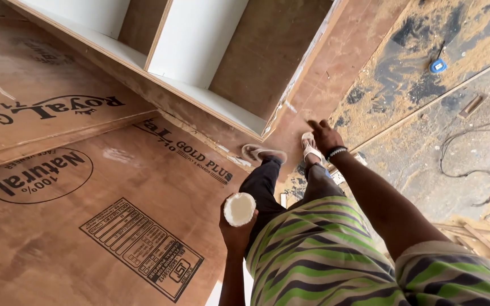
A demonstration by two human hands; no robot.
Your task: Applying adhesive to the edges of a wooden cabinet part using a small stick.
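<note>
My left hand [235,231] is closed around a small round white container [239,209], its open top full of a whitish paste, held low beside my striped shirt. My right hand [324,136] reaches forward with fingers extended and touches the brown plywood side panel [319,85] of a wooden cabinet, close to its white-edged corner. A beaded band circles that wrist. My two sandalled feet [263,152] stand on the plywood below the cabinet edge.
The cabinet [199,45] has white inner shelves and brown dividers. Large printed plywood sheets [75,226] lie at left. At right the floor [426,85] carries sawdust, a black cable [466,158], a small blue object [438,66] and wood offcuts [483,235].
</note>
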